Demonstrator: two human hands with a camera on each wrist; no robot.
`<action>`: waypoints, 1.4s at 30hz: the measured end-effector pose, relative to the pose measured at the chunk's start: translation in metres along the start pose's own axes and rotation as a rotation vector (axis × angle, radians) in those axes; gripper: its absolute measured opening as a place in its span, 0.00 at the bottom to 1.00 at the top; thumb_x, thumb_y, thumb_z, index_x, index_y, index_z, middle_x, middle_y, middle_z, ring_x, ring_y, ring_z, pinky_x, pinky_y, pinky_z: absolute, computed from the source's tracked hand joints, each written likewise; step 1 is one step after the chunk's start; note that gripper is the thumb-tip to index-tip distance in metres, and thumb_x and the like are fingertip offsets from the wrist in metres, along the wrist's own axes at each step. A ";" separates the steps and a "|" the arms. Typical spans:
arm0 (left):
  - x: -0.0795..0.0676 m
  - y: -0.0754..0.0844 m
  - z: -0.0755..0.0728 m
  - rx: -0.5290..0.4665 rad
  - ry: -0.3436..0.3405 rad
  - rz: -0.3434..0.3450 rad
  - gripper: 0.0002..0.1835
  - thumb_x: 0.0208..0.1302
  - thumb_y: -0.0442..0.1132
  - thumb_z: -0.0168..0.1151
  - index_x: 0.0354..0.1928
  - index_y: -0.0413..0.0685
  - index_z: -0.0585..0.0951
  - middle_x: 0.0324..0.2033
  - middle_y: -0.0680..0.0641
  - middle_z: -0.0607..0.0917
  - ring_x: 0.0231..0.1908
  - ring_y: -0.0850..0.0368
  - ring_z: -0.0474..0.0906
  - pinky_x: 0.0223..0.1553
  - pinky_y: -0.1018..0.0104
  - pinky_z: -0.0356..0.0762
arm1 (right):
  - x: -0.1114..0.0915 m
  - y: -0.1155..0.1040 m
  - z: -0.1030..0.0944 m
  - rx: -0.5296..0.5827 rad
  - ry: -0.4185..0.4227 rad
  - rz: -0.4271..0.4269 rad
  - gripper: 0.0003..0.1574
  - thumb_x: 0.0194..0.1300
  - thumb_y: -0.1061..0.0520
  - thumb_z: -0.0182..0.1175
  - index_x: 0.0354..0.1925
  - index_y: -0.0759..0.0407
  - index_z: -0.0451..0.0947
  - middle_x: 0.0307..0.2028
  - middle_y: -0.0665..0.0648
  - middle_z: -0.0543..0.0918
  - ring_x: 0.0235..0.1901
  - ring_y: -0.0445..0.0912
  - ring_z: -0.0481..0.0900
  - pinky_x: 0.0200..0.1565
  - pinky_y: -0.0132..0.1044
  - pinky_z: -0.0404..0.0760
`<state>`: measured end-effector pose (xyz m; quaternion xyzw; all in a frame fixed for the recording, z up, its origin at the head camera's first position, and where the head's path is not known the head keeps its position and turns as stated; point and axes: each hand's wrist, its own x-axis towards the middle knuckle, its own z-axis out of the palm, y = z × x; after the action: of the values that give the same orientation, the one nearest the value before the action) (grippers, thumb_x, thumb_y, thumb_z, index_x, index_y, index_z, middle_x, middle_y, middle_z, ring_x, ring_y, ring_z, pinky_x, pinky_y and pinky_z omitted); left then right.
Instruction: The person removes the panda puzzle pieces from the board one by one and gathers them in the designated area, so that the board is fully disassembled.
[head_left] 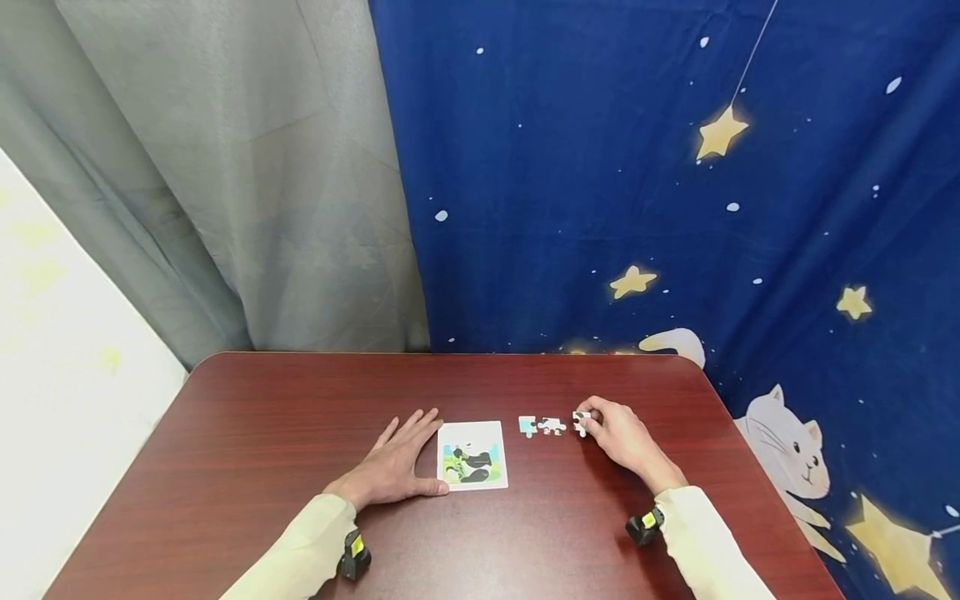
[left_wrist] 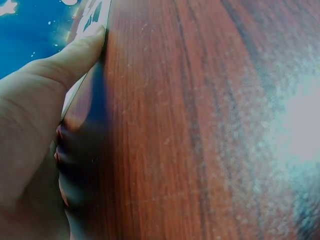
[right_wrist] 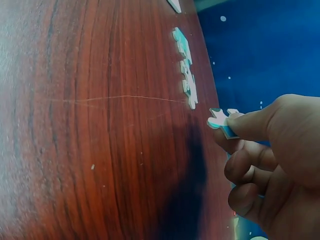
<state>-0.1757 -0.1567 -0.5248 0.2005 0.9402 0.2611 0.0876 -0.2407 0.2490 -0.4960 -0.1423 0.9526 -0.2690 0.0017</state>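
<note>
A square picture card (head_left: 480, 457) with a panda on it and a white border lies on the table. My left hand (head_left: 390, 468) rests flat beside it with fingers spread, its thumb (left_wrist: 82, 52) touching the lower left corner. To the card's right lie two jigsaw puzzle pieces, a light blue one (head_left: 527, 423) and a mostly white one (head_left: 552, 425), side by side. My right hand (head_left: 624, 435) pinches another jigsaw piece (right_wrist: 221, 121) between thumb and index finger. In the right wrist view this piece appears lifted above the table, with the other fingers curled beneath.
The dark red wooden table (head_left: 300, 408) has rounded far corners. Behind it hang a grey curtain (head_left: 322, 208) and a blue curtain (head_left: 562, 167) printed with stars and a cat. Each wrist wears a small black camera.
</note>
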 end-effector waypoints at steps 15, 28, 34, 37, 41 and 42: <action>-0.001 0.001 0.000 -0.016 -0.002 -0.001 0.59 0.58 0.67 0.75 0.83 0.44 0.61 0.86 0.43 0.57 0.86 0.39 0.48 0.84 0.32 0.40 | 0.001 0.004 0.010 -0.030 -0.030 0.042 0.06 0.73 0.60 0.66 0.46 0.53 0.87 0.34 0.49 0.86 0.34 0.42 0.78 0.40 0.39 0.77; -0.001 0.002 -0.001 -0.015 -0.001 -0.002 0.59 0.58 0.67 0.76 0.83 0.44 0.61 0.86 0.43 0.57 0.86 0.39 0.48 0.84 0.32 0.41 | 0.001 0.005 0.016 -0.086 0.023 0.012 0.07 0.72 0.60 0.67 0.46 0.52 0.88 0.40 0.52 0.83 0.41 0.46 0.83 0.43 0.43 0.81; -0.001 0.001 0.000 -0.012 -0.003 -0.007 0.59 0.58 0.67 0.76 0.83 0.45 0.62 0.86 0.43 0.57 0.87 0.40 0.47 0.84 0.33 0.40 | 0.003 0.001 0.019 -0.093 0.035 0.020 0.08 0.71 0.60 0.67 0.48 0.53 0.88 0.42 0.53 0.83 0.40 0.45 0.83 0.43 0.44 0.81; -0.002 0.001 0.000 -0.013 -0.001 -0.005 0.59 0.58 0.67 0.76 0.83 0.44 0.62 0.85 0.42 0.57 0.86 0.39 0.48 0.84 0.32 0.41 | 0.005 -0.003 0.022 -0.089 0.036 0.025 0.09 0.72 0.59 0.67 0.49 0.54 0.88 0.44 0.53 0.82 0.40 0.46 0.82 0.44 0.46 0.81; -0.002 0.002 -0.001 -0.014 -0.001 -0.002 0.59 0.59 0.67 0.75 0.83 0.44 0.62 0.85 0.43 0.57 0.86 0.39 0.48 0.84 0.32 0.41 | 0.009 -0.011 0.026 -0.083 0.038 0.014 0.09 0.72 0.58 0.67 0.49 0.53 0.88 0.45 0.53 0.83 0.44 0.47 0.84 0.47 0.48 0.83; -0.002 0.003 -0.001 -0.012 -0.004 -0.003 0.59 0.59 0.67 0.75 0.83 0.45 0.62 0.86 0.43 0.57 0.86 0.40 0.48 0.84 0.33 0.41 | 0.009 -0.014 0.028 -0.080 0.037 0.006 0.09 0.72 0.58 0.67 0.49 0.53 0.88 0.45 0.53 0.83 0.44 0.48 0.84 0.47 0.49 0.83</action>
<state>-0.1730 -0.1563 -0.5222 0.1989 0.9388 0.2662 0.0908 -0.2438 0.2211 -0.5118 -0.1344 0.9629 -0.2332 -0.0210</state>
